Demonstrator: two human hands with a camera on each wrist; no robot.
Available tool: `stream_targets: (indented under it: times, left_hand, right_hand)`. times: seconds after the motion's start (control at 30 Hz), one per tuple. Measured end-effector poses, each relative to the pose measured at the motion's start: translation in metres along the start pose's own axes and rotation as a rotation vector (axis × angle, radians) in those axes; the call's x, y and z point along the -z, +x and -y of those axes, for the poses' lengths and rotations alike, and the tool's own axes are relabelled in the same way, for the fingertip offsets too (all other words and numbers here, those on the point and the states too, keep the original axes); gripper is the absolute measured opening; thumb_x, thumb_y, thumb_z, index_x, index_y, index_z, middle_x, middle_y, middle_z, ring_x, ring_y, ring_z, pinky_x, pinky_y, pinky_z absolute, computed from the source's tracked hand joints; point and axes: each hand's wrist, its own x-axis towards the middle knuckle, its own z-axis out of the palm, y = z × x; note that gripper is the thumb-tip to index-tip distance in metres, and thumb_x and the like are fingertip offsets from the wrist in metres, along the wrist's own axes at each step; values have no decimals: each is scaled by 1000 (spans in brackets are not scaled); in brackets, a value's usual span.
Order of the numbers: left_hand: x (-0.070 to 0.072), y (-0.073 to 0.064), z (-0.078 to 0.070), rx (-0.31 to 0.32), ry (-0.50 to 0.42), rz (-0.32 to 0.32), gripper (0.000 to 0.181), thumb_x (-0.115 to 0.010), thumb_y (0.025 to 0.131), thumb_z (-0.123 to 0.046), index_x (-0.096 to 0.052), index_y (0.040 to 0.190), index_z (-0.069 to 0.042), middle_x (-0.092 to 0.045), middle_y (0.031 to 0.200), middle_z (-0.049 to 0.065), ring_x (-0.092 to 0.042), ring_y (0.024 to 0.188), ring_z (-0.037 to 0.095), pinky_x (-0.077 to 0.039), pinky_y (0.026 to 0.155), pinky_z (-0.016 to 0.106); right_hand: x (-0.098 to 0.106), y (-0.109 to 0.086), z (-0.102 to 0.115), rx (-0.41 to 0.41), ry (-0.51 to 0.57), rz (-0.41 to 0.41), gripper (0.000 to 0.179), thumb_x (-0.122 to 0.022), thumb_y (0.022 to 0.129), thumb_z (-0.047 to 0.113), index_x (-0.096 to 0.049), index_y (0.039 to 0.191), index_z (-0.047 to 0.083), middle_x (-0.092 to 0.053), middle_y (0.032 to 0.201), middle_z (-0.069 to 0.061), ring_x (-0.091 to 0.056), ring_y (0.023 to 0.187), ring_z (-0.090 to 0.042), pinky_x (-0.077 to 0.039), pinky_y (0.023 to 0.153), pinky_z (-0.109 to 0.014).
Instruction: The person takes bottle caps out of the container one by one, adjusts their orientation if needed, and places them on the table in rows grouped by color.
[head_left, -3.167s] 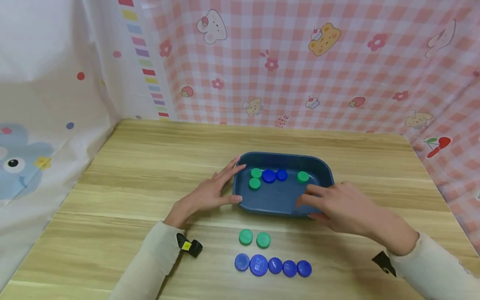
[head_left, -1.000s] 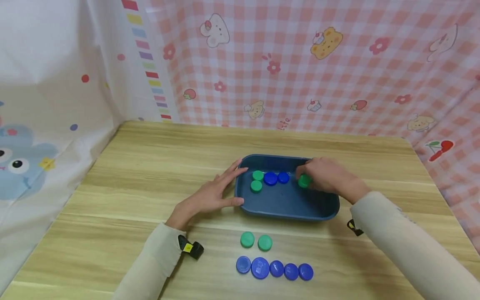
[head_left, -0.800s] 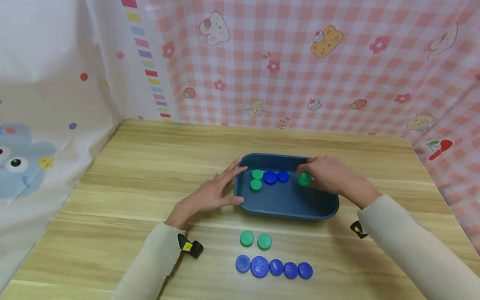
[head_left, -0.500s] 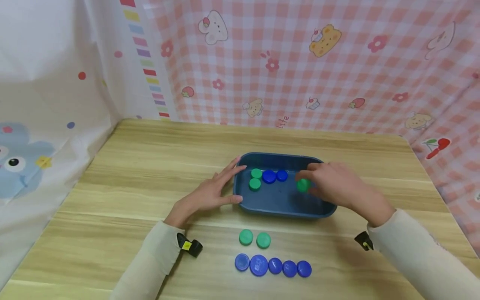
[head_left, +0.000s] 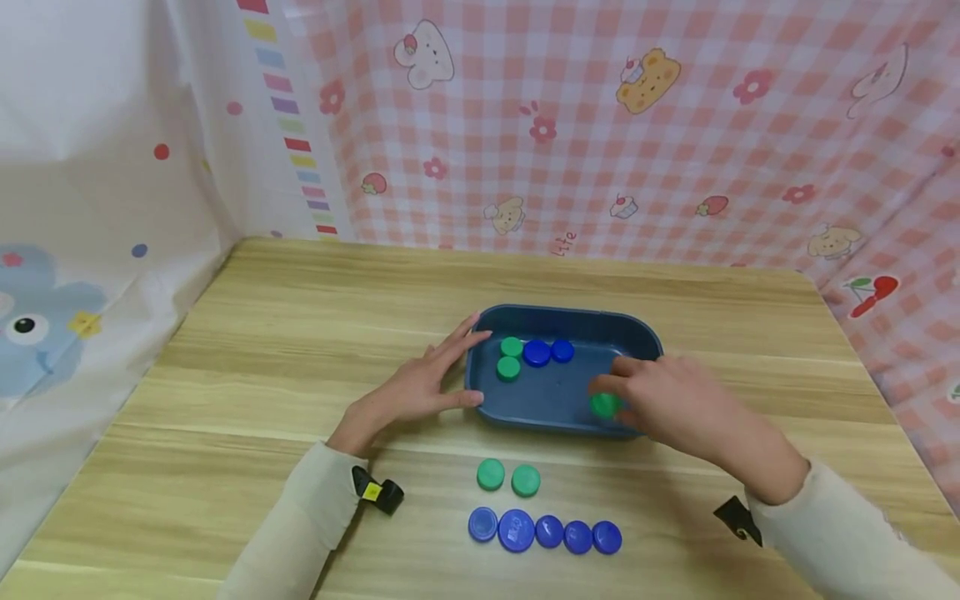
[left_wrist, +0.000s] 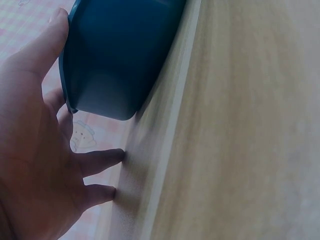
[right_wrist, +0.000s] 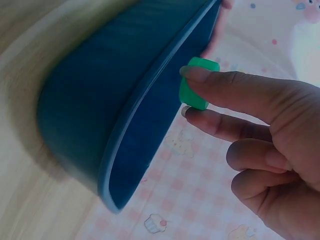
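Note:
My right hand (head_left: pixel 686 408) pinches a green bottle cap (right_wrist: pixel 196 82) between thumb and forefinger, over the front right part of a dark blue tray (head_left: pixel 525 412). In the right wrist view the cap is tilted on edge beside the tray's rim, and the other fingers curl in toward the palm. My left hand (head_left: pixel 412 387) has its fingers spread, with thumb and fingertips at the tray's left rim. Inside the tray, toward the back left, lie two green caps (head_left: pixel 508 369) and two blue caps (head_left: pixel 537 353).
On the wooden table (head_left: pixel 300 317) in front of the tray, two green caps (head_left: pixel 491 474) lie side by side. Nearer still is a row of several blue caps (head_left: pixel 517 531). A pink checked curtain (head_left: pixel 570 150) hangs behind the table.
My right hand reached to the tray's back right, took hold of the green cap lying there, and has brought it toward the front side. My left hand stays at the left rim.

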Motion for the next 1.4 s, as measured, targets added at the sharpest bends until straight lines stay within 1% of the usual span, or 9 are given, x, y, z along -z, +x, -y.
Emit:
stream_targets:
  times: [0.17, 0.33, 0.43, 0.6, 0.8, 0.97, 1.13, 1.23, 1.4]
  left_hand:
    - [-1, 0, 1, 11, -3, -1, 80, -56, 89, -59, -16, 153, -35, 9, 159, -15, -18, 142, 33, -26, 99, 69]
    - [-1, 0, 1, 13, -6, 1, 79, -56, 89, -60, -16, 153, -35, 9, 158, -16, -19, 142, 32, -23, 101, 68]
    - [0, 0, 0, 13, -7, 2, 80, -55, 88, -61, -16, 153, -35, 9, 159, -15, -19, 142, 32, -23, 101, 68]
    - [0, 0, 0, 8, -5, 0, 80, -54, 88, -62, -16, 153, -35, 8, 159, -13, -18, 142, 33, -24, 100, 69]
    - [0, 0, -1, 12, -9, 3, 80, -53, 88, -64, -15, 153, -36, 7, 160, -11, -20, 141, 33, -22, 102, 68]
    - [0, 1, -1, 11, -14, 5, 80, -51, 88, -66, -16, 153, -35, 9, 159, -13, -20, 142, 31, -17, 106, 64]
    - [0, 0, -1, 11, -17, 5, 81, -51, 88, -66, -15, 153, -36, 10, 159, -14, -19, 142, 28, -13, 109, 61]
    - [-1, 0, -1, 9, -20, 6, 81, -51, 88, -65, -14, 153, -35, 9, 159, -11, -19, 142, 27, -12, 109, 61]
    - [0, 0, -1, 8, -17, 5, 81, -50, 87, -66, -15, 153, -35, 9, 159, -11, -18, 142, 28, -13, 109, 61]
  right_hand:
    - [-4, -4, 10, 29, 18, -33, 31, -85, 71, 17, -72, 99, 21, -54, 75, 6, -40, 46, -5, -30, 39, -18]
    - [-8, -8, 22, 32, 94, -21, 26, -82, 76, 14, -73, 99, 21, -53, 73, 7, -36, 45, -2, -29, 39, -16]
    - [-11, -10, 30, 43, 112, -11, 27, -82, 74, 13, -73, 99, 20, -54, 74, 6, -36, 47, -2, -31, 41, -15]
    - [-17, -13, 39, 75, 99, -17, 29, -84, 72, 15, -72, 99, 18, -55, 75, 6, -42, 49, -2, -33, 42, -15]
    - [-24, -16, 49, 91, 120, 11, 32, -84, 72, 17, -72, 102, 17, -56, 76, 4, -44, 50, -3, -35, 43, -15]
    - [-38, -15, 56, 104, 95, -6, 27, -82, 74, 15, -72, 100, 18, -53, 72, 6, -42, 52, -4, -34, 43, -18]
    - [-53, -13, 62, 112, 48, 11, 20, -79, 77, 18, -71, 96, 19, -49, 69, 6, -39, 51, -4, -29, 42, -18]
    - [-61, -12, 65, 116, 60, -3, 16, -78, 78, 18, -70, 92, 19, -48, 67, 6, -40, 50, -4, -29, 42, -18]
    - [-67, -10, 67, 103, 70, -21, 14, -77, 77, 15, -69, 88, 18, -48, 65, 7, -40, 50, -3, -29, 41, -18]
